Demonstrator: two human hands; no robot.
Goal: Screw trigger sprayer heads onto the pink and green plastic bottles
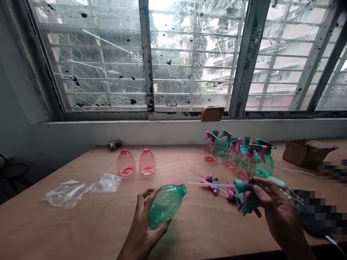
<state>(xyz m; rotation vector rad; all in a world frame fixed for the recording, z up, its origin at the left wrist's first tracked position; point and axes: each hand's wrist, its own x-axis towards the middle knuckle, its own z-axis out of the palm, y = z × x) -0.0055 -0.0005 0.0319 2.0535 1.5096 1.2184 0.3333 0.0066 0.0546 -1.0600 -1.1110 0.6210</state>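
Observation:
My left hand [142, 225] is wrapped round an empty green plastic bottle [166, 204], held tilted with its open neck pointing up and right. My right hand [276, 211] pinches a teal spray-trigger head [245, 195] whose thin clear dip tube [208, 184] points left toward the bottle's neck. Tube tip and neck are still a short way apart. Both hands hover just above the wooden table [89, 227].
Two capless pink bottles [136, 162] stand mid-table. Loose pink trigger heads [214, 182] lie beside my right hand. Several assembled spray bottles [241, 153] cluster at the back right. Crumpled plastic bags [81, 189] lie left, a cardboard box [306, 151] far right, a window behind.

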